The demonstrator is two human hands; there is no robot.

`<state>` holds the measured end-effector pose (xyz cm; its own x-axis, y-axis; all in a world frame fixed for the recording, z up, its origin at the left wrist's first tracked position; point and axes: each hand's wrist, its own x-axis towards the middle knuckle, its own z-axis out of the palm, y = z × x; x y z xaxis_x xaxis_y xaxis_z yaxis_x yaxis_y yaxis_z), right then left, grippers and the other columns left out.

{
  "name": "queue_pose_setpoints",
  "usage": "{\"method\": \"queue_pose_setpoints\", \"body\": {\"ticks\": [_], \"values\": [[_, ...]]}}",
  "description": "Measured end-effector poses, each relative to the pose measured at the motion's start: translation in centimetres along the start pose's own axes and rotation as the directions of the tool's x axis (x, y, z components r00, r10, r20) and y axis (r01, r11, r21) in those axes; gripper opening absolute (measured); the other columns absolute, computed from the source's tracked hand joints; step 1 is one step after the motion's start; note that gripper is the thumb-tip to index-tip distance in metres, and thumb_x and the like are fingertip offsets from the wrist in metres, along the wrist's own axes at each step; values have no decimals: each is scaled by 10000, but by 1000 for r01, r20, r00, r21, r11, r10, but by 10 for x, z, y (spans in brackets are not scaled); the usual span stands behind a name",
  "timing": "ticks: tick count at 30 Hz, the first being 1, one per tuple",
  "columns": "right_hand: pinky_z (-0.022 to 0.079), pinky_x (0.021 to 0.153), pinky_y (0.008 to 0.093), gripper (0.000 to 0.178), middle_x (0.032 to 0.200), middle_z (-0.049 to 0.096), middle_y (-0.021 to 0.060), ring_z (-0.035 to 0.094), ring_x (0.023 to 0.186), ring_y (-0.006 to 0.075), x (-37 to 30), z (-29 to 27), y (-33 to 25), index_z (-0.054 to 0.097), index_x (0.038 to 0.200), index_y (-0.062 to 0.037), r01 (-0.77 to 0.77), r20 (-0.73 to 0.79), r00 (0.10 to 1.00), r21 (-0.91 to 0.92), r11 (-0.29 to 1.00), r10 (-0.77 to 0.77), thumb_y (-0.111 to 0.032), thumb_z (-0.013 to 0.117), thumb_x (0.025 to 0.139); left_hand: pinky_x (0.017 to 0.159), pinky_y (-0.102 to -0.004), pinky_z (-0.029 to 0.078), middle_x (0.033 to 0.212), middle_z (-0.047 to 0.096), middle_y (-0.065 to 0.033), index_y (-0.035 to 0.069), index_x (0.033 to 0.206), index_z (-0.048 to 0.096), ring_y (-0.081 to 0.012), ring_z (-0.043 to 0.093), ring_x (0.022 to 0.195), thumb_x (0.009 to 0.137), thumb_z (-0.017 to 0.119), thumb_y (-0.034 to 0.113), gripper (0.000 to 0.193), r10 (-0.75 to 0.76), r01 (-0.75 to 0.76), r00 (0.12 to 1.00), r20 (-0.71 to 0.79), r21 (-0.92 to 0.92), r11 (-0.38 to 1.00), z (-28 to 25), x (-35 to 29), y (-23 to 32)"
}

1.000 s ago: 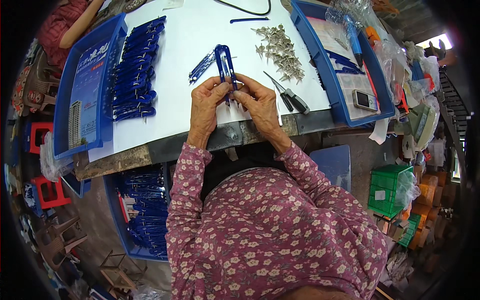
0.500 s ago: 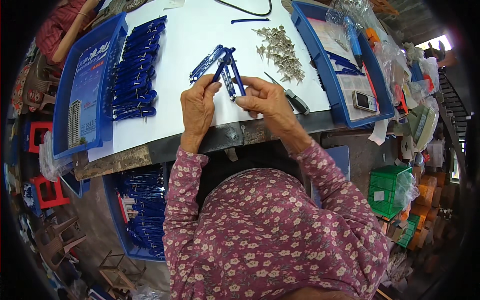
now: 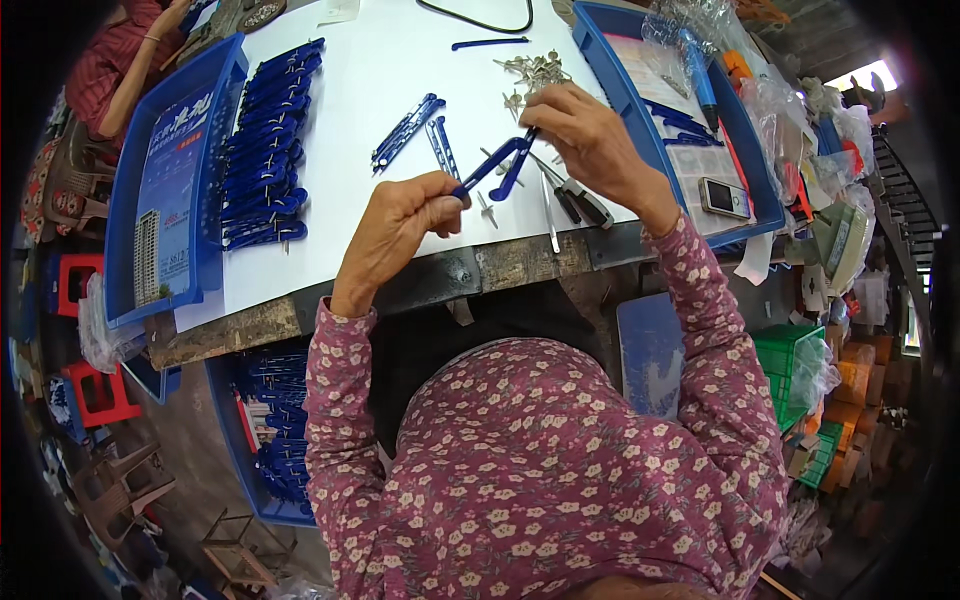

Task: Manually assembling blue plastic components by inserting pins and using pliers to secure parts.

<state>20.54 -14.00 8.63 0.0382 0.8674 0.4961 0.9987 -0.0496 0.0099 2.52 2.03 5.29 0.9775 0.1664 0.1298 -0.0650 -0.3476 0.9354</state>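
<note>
A blue strip hinged into a bent V [image 3: 492, 168] spans my two hands over the white sheet. My left hand [image 3: 405, 222] pinches its lower left end between thumb and fingers. The fingers of my right hand [image 3: 595, 142] close at its upper bend, beside the silver pins [image 3: 535, 68], part of which they cover. Just left of the V lies a perforated blue strip [image 3: 440, 145], and further left several more form a small bundle [image 3: 407, 132]. A loose pin [image 3: 487, 210] rests below the V. Under my right hand are a grey-handled tool [image 3: 588, 203] and a slim metal tool [image 3: 550, 215].
Stacked blue hinged pieces [image 3: 268, 145] stand in a row at left, beside a blue tray [image 3: 235, 150]. Another blue tray [image 3: 768, 200] at right holds blue strips and a phone [image 3: 724, 198]. A blue bin [image 3: 228, 410] sits below the table edge. Another person's arm [image 3: 135, 85] shows far left.
My right hand has moved up and right to the bend of the hinged strip, and my left hand has shifted down. The strip has turned, and the perforated strip beside it now shows apart.
</note>
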Motion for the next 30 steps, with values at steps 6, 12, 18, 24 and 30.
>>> {"method": "queue_pose_setpoints", "body": {"ticks": [6, 12, 18, 24, 30], "values": [[425, 500, 175, 164, 823, 574, 13, 509, 653, 59, -19, 35, -28, 642, 954, -59, -312, 187, 916, 890, 334, 356, -106, 591, 806, 584, -197, 449, 692, 609, -50, -28, 899, 614, -91, 556, 635, 843, 548, 141, 189, 2, -75, 988, -157, -458, 886, 19, 7, 2], [422, 460, 165, 186, 704, 574, 28, 510, 558, 54, -11, 41, -72, 599, 982, 39, -461, 339, 699, 887, 34, 630, -64, 558, 833, 562, -188, 406, 697, 583, -20, -45, 858, 625, -59, 509, 628, 804, 605, 157, 210, -58, -118, 918, -393, -409, 905, 37, 13, -9], [392, 402, 152, 280, 640, 550, 16, 496, 514, 29, -4, 49, -89, 532, 1095, 45, -392, 258, 689, 919, 48, 677, -76, 548, 843, 564, -196, 410, 682, 579, -20, -44, 854, 627, -64, 507, 613, 793, 603, 122, 179, -123, -100, 891, -437, -453, 886, 37, 12, -16], [337, 360, 146, 271, 557, 521, -24, 446, 445, 10, -1, 52, -91, 559, 1095, 5, -444, 198, 691, 875, 191, 695, -99, 550, 845, 571, -199, 422, 685, 596, -31, -41, 866, 632, -75, 521, 600, 788, 611, 114, 175, -159, -88, 887, -434, -495, 864, 39, 11, -27], [326, 364, 142, 266, 569, 533, -27, 443, 455, 6, -4, 56, -87, 572, 1083, -2, -421, 211, 685, 896, 143, 698, -113, 556, 842, 550, -188, 426, 674, 598, -38, -45, 845, 627, -75, 524, 582, 798, 607, 108, 162, -234, -27, 908, -348, -606, 795, 40, 13, -28]]}}
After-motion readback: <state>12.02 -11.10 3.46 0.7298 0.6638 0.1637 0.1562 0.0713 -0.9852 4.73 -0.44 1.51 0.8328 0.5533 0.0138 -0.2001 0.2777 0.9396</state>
